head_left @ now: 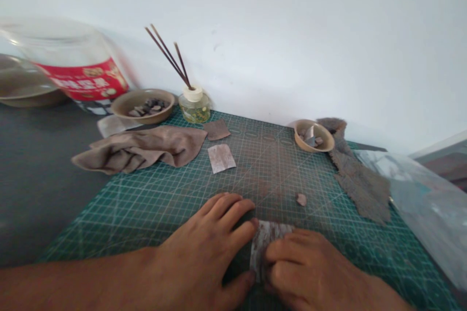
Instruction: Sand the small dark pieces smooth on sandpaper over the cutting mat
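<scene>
A square, whitish-grey, streaked sheet [274, 231] that looks like worn sandpaper lies on the green cutting mat [146, 214] near the front. My left hand [215, 248] rests at the sheet's left edge, fingers stretched and thumb apart, the fingertips touching its border. Over the sheet's right part, my right hand [314, 265] is closed with curled fingers pressed down on it. Whatever is under those fingertips is hidden. A small pinkish stone chip [301, 199] sits on the mat beyond my right hand.
Behind are a brown square [216, 129], a pale square [222, 158], a crumpled brown cloth [171, 143] and a reed diffuser [195, 107]. A bowl of stones [120, 107] and a large jar [91, 82] stand left. Right are a small bowl [297, 138], ragged grey cloth [361, 184] and clear plastic [430, 204].
</scene>
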Available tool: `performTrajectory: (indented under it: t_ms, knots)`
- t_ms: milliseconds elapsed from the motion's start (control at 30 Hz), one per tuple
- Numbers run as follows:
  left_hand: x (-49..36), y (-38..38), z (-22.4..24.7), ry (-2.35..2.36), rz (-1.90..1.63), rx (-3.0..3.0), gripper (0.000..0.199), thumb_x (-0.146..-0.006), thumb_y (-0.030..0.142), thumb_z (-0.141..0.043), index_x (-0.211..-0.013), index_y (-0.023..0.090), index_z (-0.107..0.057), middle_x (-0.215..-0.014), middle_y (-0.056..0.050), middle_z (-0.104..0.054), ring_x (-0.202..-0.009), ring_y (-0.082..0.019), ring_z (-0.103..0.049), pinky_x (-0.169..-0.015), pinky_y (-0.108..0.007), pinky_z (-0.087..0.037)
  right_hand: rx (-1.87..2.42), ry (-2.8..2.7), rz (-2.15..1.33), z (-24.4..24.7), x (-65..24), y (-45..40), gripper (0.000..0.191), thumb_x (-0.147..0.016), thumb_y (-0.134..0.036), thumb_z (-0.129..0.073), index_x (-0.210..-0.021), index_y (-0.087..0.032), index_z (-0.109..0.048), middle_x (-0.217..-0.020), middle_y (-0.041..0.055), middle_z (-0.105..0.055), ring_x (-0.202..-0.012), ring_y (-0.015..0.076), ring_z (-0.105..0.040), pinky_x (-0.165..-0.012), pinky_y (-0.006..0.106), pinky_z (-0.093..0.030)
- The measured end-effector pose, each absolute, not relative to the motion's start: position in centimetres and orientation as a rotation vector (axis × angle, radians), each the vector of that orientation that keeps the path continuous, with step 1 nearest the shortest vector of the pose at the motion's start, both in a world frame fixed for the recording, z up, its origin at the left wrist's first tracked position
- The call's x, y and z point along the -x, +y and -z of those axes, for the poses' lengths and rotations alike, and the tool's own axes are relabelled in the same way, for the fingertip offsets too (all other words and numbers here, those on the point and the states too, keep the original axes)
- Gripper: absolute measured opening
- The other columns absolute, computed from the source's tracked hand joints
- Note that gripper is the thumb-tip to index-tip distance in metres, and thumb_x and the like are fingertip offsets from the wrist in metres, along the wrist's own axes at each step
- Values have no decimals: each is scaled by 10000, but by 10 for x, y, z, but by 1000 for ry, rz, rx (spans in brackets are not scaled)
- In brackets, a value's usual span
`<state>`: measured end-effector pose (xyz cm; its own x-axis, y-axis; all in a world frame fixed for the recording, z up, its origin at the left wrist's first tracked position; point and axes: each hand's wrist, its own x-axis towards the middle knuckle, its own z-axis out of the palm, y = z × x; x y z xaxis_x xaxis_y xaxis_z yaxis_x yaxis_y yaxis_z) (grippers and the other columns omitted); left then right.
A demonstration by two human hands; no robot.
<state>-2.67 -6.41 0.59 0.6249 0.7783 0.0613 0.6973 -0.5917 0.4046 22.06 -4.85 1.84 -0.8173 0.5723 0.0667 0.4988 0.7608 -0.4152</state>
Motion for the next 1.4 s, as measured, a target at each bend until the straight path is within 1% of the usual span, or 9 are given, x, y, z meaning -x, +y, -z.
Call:
performTrajectory:
  t_ms: [133, 233, 367, 667, 833, 1000, 1167, 1300, 1400]
  knots:
    - [26, -64, -4, 1194, -323, -2523, 440, -835, 452, -634, -1233, 272, -584, -1434, -48, -504, -1343, -339, -400, -1121, -590, -372, 1056, -2712, -576, -17, -222, -45, 138, -939, -117, -596, -829, -200, -603, -943, -13, -662, -847, 146, -610, -795, 288, -457]
    - [26, -64, -5, 1188, -337, -2525, 437, -833, 457, -639, -1223, 266, -589, -1429, -51, -508, -1343, -337, -400, -1118, -577, -382, 834, -2843, -715, -16, -222, -46, 132, -919, -172, -658, -808, -213, -599, -917, -39, -664, -820, 130, -608, -760, 265, -448]
    - [26, -63, -4, 1193, -324, -2539, 438, -831, 444, -638, -1228, 265, -589, -1431, -59, -504, -1342, -344, -402, -1116, -589, -376, 1032, -2680, -515, -17, -223, -42, 112, -927, -108, -601, -854, -193, -615, -993, 1, -662, -907, 158, -601, -844, 303, -438]
    - [28, -64, 0, 1182, -336, -2561, 451, -831, 424, -632, -1251, 272, -571, -1437, -53, -490, -1347, -339, -386, -1127, -587, -355, 1011, -2673, -552, -17, -223, -41, 109, -939, -125, -602, -853, -191, -611, -983, -10, -661, -905, 146, -600, -843, 295, -417]
    - [26, -62, 0, 1178, -322, -2555, 441, -831, 422, -630, -1241, 268, -576, -1432, -54, -494, -1337, -337, -396, -1128, -578, -355, 748, -2819, -841, -16, -220, -44, 130, -933, -201, -658, -810, -201, -615, -884, -50, -656, -831, 108, -614, -785, 243, -428]
    - [27, -62, 0, 1173, -331, -2574, 450, -823, 413, -642, -1242, 265, -572, -1424, -58, -490, -1336, -336, -388, -1125, -576, -353, 1035, -2653, -610, -16, -223, -37, 110, -939, -139, -614, -840, -183, -634, -947, 1, -662, -882, 138, -605, -830, 280, -428]
    - [26, -61, -1, 1160, -311, -2588, 433, -832, 413, -631, -1231, 257, -569, -1419, -63, -488, -1343, -331, -378, -1129, -564, -347, 665, -2808, -812, -16, -225, -39, 132, -923, -206, -665, -795, -194, -634, -846, -38, -659, -811, 117, -609, -796, 256, -423]
    - [24, -60, -4, 1147, -307, -2629, 420, -829, 404, -635, -1213, 246, -571, -1388, -66, -499, -1315, -320, -402, -1123, -553, -344, 961, -2607, -634, -14, -227, -31, 102, -928, -146, -629, -832, -167, -657, -912, 5, -657, -851, 133, -599, -796, 271, -430]
    - [24, -59, -4, 1125, -320, -2667, 416, -827, 400, -639, -1204, 239, -574, -1363, -72, -509, -1288, -316, -424, -1107, -545, -350, 854, -2614, -925, -16, -232, -25, 89, -900, -175, -677, -813, -162, -675, -877, -5, -654, -815, 121, -604, -778, 253, -446]
